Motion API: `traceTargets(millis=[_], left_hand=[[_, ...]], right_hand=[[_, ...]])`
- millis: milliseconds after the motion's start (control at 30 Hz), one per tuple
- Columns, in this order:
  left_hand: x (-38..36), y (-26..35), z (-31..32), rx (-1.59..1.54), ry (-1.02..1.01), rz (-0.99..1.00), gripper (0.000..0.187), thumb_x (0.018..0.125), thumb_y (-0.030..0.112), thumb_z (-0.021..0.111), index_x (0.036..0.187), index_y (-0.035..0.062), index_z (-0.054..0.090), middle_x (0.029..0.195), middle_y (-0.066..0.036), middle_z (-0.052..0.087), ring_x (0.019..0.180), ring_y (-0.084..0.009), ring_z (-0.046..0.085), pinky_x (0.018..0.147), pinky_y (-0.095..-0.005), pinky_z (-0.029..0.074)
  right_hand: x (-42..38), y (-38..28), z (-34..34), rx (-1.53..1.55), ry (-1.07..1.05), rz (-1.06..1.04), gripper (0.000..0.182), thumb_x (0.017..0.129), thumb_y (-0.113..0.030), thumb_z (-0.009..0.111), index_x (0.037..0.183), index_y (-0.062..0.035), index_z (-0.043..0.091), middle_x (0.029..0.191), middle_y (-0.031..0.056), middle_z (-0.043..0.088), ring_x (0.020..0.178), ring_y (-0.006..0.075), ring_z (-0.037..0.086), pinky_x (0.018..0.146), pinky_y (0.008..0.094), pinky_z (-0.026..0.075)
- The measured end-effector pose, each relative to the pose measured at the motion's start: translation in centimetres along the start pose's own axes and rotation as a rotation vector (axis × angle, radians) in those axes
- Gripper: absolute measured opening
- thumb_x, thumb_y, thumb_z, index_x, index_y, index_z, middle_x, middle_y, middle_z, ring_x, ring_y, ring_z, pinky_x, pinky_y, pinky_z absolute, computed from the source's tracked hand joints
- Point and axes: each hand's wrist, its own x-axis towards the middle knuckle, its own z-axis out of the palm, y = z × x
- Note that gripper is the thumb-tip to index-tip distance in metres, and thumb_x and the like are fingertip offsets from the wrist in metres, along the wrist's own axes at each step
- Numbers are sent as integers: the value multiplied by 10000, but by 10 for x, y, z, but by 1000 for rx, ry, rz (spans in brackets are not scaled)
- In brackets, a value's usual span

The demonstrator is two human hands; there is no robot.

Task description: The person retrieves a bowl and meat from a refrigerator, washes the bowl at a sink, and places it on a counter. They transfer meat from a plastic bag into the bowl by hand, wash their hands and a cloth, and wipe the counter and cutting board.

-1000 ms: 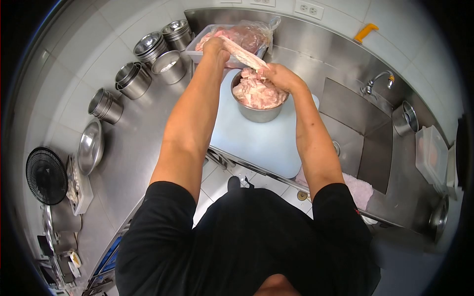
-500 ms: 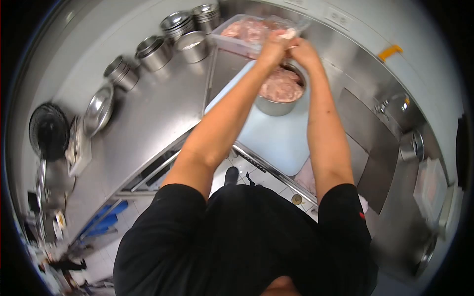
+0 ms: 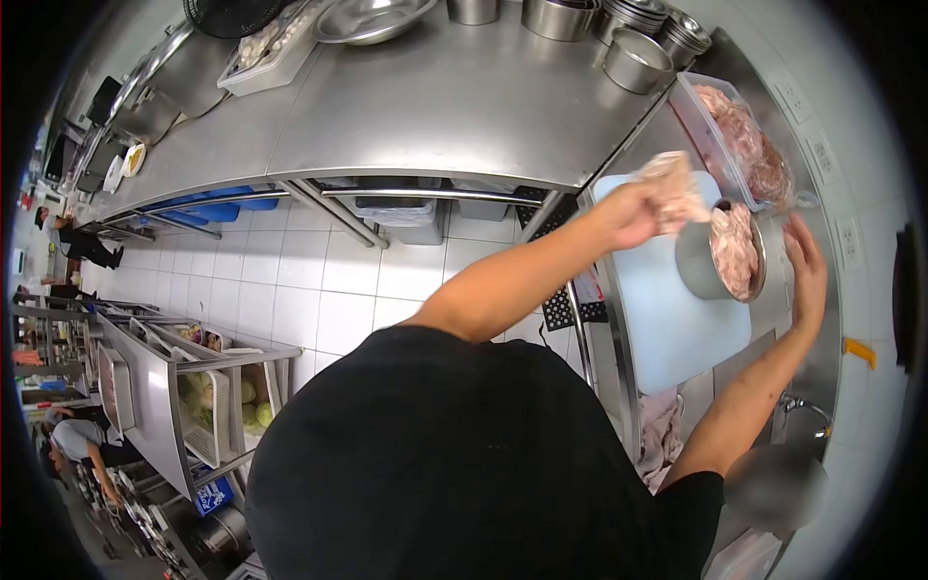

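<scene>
My left hand point(image 3: 633, 215) is closed around a crumpled, shiny plastic bag point(image 3: 669, 186), pinkish all over, held above the light blue cutting board point(image 3: 667, 333). Just to its right a metal pot point(image 3: 698, 263) stands on the board, heaped with pale pink raw meat point(image 3: 737, 256). My right hand point(image 3: 807, 266) is on the far side of the pot, fingers stretched and holding nothing. Its fingertips are close to the corner of a clear plastic box point(image 3: 710, 143), in which lie bagged lumps of raw meat point(image 3: 744, 135).
Stacked metal pots point(image 3: 638, 60) and a wide steel bowl point(image 3: 375, 17) line the back of the steel counter point(image 3: 435, 116). Below it is a lined grey bin point(image 3: 411, 220). A shelved cart point(image 3: 145, 406) with vegetables stands at left; a person point(image 3: 82, 445) works beyond it. A faucet point(image 3: 804, 406) is at right.
My view has swung to the left. My hands, together over the pot and box before, are now apart: the left has drawn the plastic bag away leftward, and the right is free.
</scene>
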Motion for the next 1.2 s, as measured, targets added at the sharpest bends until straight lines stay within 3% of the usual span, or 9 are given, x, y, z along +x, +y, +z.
traceTargets(millis=[167,367,433,467,500,633,667,767,1200], left_hand=[[-183,89,-62,177,291,18,478,698,14,538,1168,40,455,1015,-148,556,867,-237,606,728,-357,533],[-320,171,-158,291,847,403,730,773,-71,423,1463,65,227,956,-180,592,814,-288,646,626,-339,551],[-323,206,-190,194,973,553,579,806,-71,446,1367,62,387,942,-164,598,748,-266,627,621,-333,552],[-336,235,-248,-89,257,417,340,845,-13,531,1182,29,521,950,-138,597,769,-245,603,711,-365,557],[-307,239,-201,87,779,662,149,874,49,582,1017,8,564,952,-122,592,853,-232,589,827,-400,535],[-308,249,-230,1564,933,359,284,923,63,571,1183,-52,559,1188,-172,592,1088,-260,568,970,-322,475],[-302,240,-233,1426,995,386,286,929,64,574,1192,-47,556,1210,-181,582,1077,-251,570,980,-290,457],[-302,215,-241,-2,792,493,414,965,67,492,1335,-73,372,1438,-227,316,1340,-298,336,1137,-433,326],[-148,-6,24,263,-104,-297,526,958,297,524,1402,59,373,1152,-248,566,1103,-438,550,825,-479,569]], right_hand=[[-54,68,-34,-111,262,59,435,933,-220,579,1297,13,534,1287,134,564,1201,203,513,1030,315,366],[-153,111,-61,8,500,285,412,936,-217,572,1281,7,552,1274,130,574,1187,197,516,1017,310,377],[-172,159,-84,-140,473,273,401,935,-214,569,1269,8,561,1266,130,583,1182,202,521,1007,313,389],[-200,178,-103,-318,443,240,394,934,-213,569,1260,8,567,1261,131,589,1175,206,527,1000,315,397],[-217,162,-89,-281,491,290,377,927,-203,568,1238,10,582,1263,130,593,1164,217,542,999,322,403],[-263,154,-72,-354,569,479,398,903,-145,578,1280,-21,560,1244,121,602,1170,211,546,994,310,418],[-277,165,-72,-307,594,447,401,893,-119,580,1279,-15,556,1241,131,600,1159,217,556,986,319,434],[-303,178,-68,-272,672,588,427,839,-128,590,1261,-60,577,1178,134,640,1082,221,609,931,331,457],[-281,316,-139,-367,374,1047,696,779,-79,481,1457,-126,333,1357,235,475,1256,360,472,1049,396,381]])
